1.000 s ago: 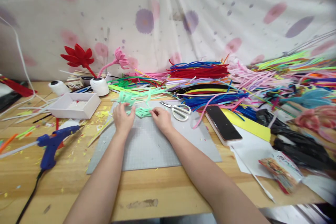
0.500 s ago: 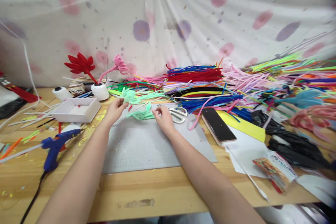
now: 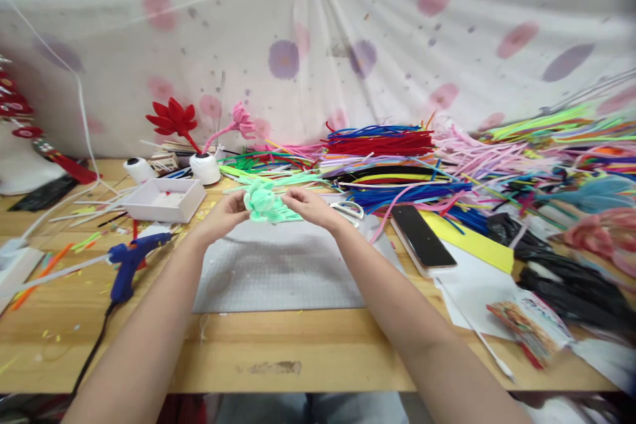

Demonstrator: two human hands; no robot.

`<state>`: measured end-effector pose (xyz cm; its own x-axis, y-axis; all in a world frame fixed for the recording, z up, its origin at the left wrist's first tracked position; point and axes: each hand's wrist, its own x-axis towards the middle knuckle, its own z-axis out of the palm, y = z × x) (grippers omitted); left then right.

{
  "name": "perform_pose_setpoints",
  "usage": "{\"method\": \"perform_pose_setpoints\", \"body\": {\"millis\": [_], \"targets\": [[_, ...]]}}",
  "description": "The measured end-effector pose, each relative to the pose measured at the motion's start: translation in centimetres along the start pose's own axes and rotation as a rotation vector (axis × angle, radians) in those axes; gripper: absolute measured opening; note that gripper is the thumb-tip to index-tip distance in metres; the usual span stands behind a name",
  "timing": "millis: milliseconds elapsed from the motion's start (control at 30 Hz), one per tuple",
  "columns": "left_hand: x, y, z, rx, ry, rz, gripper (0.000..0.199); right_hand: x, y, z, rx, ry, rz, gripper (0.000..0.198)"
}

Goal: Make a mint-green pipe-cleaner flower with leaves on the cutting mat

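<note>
The green flower (image 3: pixel 262 201), petals apparently shaped, sits above the mat (image 3: pixel 283 281), toward the surface's (image 3: pixel 348 351) far edge, pinched by the left hand (image 3: pixel 226 215). The right hand (image 3: pixel 309 206) is beside it, grip unclear. Green strips (image 3: pixel 292 214) behind seem unattached.

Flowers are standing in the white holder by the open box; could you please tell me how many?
2: the red flower is on the left, the pink flower on the right. The mint-green piece is separate, in the left hand. None appears hidden.
</note>
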<state>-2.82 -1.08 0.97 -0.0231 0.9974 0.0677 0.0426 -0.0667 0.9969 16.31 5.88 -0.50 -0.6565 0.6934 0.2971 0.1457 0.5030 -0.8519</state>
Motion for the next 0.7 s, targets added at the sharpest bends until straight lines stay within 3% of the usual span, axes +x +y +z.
{"method": "perform_pose_setpoints", "body": {"millis": [200, 333, 567, 700], "targets": [[-0.1, -0.2, -0.4, 0.116, -0.072, -0.02, 0.027, 0.1, 0.1, -0.1, 0.066, -0.016, 0.018, 0.026], [0.0, -0.1, -0.8, 0.271, -0.04, 0.07, 0.017, 0.0, -0.2, 0.2, 0.199, -0.029, 0.016, 0.026], [0.1, -1.0, -1.5, 0.318, -0.042, 0.118, 0.018, 0.0, -0.4, 0.4, 0.196, -0.018, 0.006, 0.031], [0.0, -1.3, -2.5, 0.365, 0.018, 0.099, 0.02, 0.3, 1.9, -0.2, 0.138, 0.179, 0.104, 0.036]]}}
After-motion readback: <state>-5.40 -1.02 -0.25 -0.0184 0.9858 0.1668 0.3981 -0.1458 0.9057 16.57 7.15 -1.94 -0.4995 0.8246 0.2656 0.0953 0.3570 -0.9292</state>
